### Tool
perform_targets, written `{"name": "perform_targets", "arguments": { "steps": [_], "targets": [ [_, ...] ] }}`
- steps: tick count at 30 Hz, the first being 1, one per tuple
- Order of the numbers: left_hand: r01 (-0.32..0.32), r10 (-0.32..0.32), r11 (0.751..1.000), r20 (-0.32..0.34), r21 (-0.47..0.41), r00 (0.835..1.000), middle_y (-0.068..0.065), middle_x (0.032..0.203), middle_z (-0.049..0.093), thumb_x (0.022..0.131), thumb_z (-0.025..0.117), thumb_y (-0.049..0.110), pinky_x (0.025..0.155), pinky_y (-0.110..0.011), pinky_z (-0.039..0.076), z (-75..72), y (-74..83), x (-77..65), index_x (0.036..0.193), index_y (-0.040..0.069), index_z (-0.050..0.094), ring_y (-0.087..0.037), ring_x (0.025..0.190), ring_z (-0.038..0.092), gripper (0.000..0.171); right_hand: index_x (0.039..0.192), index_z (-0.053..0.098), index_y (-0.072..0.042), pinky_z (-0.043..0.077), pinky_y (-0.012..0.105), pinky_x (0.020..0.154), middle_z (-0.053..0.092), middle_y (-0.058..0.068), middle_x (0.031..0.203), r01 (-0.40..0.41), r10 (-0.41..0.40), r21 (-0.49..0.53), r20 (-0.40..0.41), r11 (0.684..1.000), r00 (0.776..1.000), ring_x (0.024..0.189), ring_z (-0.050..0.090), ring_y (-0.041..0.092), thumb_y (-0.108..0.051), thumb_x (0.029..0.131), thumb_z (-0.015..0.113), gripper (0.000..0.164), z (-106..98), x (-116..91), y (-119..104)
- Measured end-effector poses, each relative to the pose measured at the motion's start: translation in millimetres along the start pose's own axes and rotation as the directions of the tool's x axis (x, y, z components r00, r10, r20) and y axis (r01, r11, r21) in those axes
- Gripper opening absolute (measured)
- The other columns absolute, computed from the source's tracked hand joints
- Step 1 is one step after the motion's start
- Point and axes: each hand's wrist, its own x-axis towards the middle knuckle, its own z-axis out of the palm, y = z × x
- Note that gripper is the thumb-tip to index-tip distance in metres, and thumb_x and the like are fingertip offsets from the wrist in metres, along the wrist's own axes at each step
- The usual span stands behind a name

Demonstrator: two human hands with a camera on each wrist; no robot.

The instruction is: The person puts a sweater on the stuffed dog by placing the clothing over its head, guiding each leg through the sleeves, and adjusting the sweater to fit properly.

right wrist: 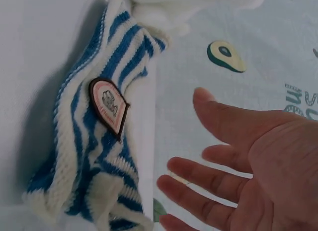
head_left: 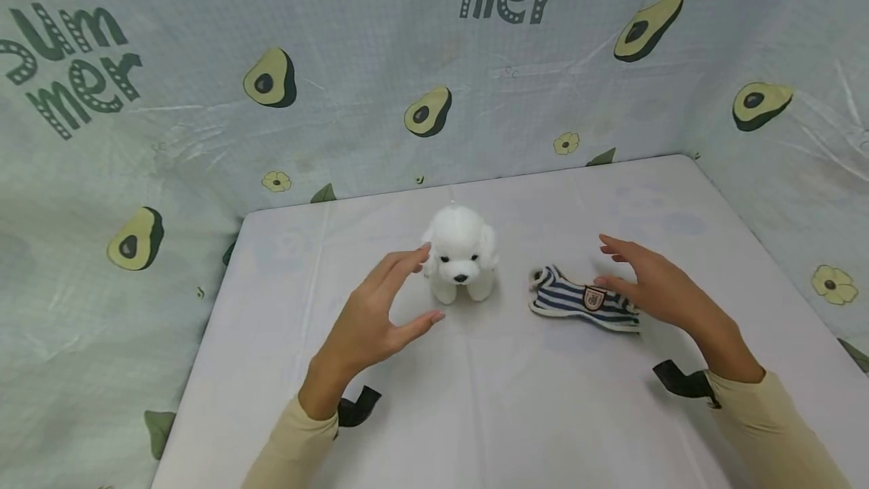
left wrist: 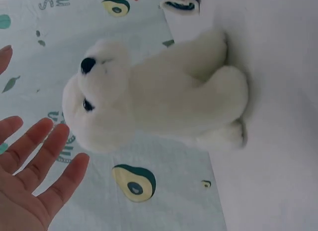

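Observation:
A white plush dog (head_left: 460, 255) stands upright on the table, facing the head camera. Just left of it is my left hand (head_left: 373, 315), thumb and fingers spread apart and holding nothing; the left wrist view shows the plush dog (left wrist: 164, 92) beside the fingers. To the dog's right lies a small blue-and-white striped knit garment (head_left: 577, 300) with a shield-shaped patch (right wrist: 109, 107). My right hand (head_left: 661, 285) hovers at the garment's right end with its fingers extended. In the right wrist view a gap shows between the right hand (right wrist: 248, 166) and the knit.
The table (head_left: 543, 398) has a pale cover. Behind it and at both sides hangs a light green cloth (head_left: 353, 59) printed with avocados, flowers and lettering. Black straps (head_left: 358, 406) stick out below both wrists.

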Motion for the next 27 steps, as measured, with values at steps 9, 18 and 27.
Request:
{"name": "perform_targets", "arguments": {
  "steps": [9,18,27],
  "targets": [
    [-0.107,0.131,0.984,0.178,-0.142,0.975,-0.006,0.142,0.053,0.091,0.078,0.022,0.103,-0.027,0.048,36.6,11.5,13.2,0.15,0.009,0.045,-0.016,0.123,0.058,0.069,0.15,0.042,0.004,0.047,0.062,0.097,0.053,0.027,0.143,-0.017,0.012,0.098,0.053,0.995,0.999,0.125,0.055,0.046,-0.03,0.101,0.064,0.064,2.9,-7.3,22.7],
    [-0.053,0.117,0.979,0.33,-0.197,0.937,-0.005,0.151,0.048,0.096,0.073,0.022,0.111,-0.028,0.042,82.5,18.0,27.6,0.154,0.01,0.04,-0.016,0.138,0.048,0.068,0.145,0.048,0.004,0.052,0.057,0.091,0.06,0.025,0.131,-0.046,0.04,0.135,0.042,0.99,0.998,0.117,0.06,0.043,-0.03,0.101,0.065,0.058,6.9,-12.0,37.5],
    [0.074,0.004,0.976,0.355,-0.206,0.935,-0.008,0.152,0.046,0.097,0.071,0.022,0.114,-0.03,0.039,128.4,18.2,39.5,0.154,0.008,0.041,-0.021,0.141,0.045,0.065,0.138,0.056,0.003,0.053,0.036,0.074,0.061,0.025,0.126,-0.107,0.097,0.159,0.068,0.982,0.993,0.102,0.061,0.032,-0.034,0.1,0.066,0.054,12.0,-11.2,47.5]
  ]
}}
